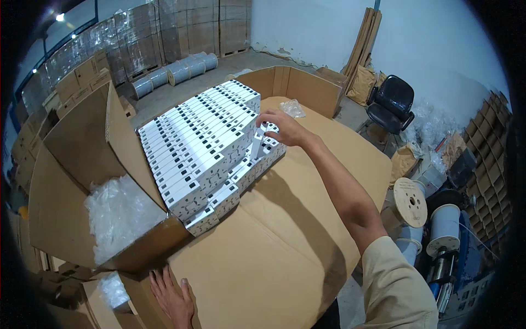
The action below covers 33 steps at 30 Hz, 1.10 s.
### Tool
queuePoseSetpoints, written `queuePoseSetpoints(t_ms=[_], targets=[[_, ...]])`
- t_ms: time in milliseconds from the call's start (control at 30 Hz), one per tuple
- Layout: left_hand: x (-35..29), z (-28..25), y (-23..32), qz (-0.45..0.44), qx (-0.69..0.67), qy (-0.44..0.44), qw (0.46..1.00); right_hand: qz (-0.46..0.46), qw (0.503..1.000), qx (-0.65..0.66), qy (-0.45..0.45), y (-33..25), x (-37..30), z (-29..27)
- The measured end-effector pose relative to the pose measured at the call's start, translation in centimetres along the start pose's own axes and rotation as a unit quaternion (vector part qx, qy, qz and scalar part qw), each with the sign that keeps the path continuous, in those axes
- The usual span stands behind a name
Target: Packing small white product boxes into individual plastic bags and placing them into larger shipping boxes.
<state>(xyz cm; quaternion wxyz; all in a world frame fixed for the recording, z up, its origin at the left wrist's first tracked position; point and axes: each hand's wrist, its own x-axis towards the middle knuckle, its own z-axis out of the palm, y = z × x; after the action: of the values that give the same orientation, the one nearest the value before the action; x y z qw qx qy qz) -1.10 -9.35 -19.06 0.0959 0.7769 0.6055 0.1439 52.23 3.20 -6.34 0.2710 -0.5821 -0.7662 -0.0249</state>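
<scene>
My right hand (pixel 286 129) reaches out over the far right side of a stack of slim white boxes (pixel 192 142). Its thumb and fingers pinch the top of one narrow white box (pixel 257 146), which stands upright and slightly tilted above the lower layer. The stacked boxes lie in tight rows, marked with dark squares on top and dark patterns on their ends. Near the lower edge, my left hand (pixel 174 299) lies flat with fingers spread on the brown cardboard tabletop (pixel 257 241), beside an open carton.
A large open carton (pixel 178 236) at the left holds crumpled clear plastic bags (pixel 120 211). A smaller carton stands below it. One clear bag (pixel 293 108) lies beyond my right hand. On the right are a black chair (pixel 390 104) and cable spools (pixel 410 202).
</scene>
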Motion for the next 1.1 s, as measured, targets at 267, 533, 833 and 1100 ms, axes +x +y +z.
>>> queuePoseSetpoints(t_ms=[267, 533, 833, 1100], targets=[[-0.7, 0.0, -0.8, 0.005, -0.014, 0.025, 1.0, -0.003, 0.999, -0.046, -0.014, -4.0, -1.7, -2.3], [-1.5, 0.7, -2.3, 0.065, -0.064, 0.061, 0.994, 0.076, 0.993, 0.085, 0.011, -15.7, -6.8, 1.5], [-3.4, 0.9, -3.1, 0.063, -0.297, 0.102, 0.947, 0.042, 0.971, 0.235, -0.017, -28.8, -10.8, 10.9], [-4.1, -0.8, -4.0, -0.059, -0.555, 0.003, 0.83, 0.032, 0.949, 0.314, -0.023, -36.7, -11.5, 14.7]])
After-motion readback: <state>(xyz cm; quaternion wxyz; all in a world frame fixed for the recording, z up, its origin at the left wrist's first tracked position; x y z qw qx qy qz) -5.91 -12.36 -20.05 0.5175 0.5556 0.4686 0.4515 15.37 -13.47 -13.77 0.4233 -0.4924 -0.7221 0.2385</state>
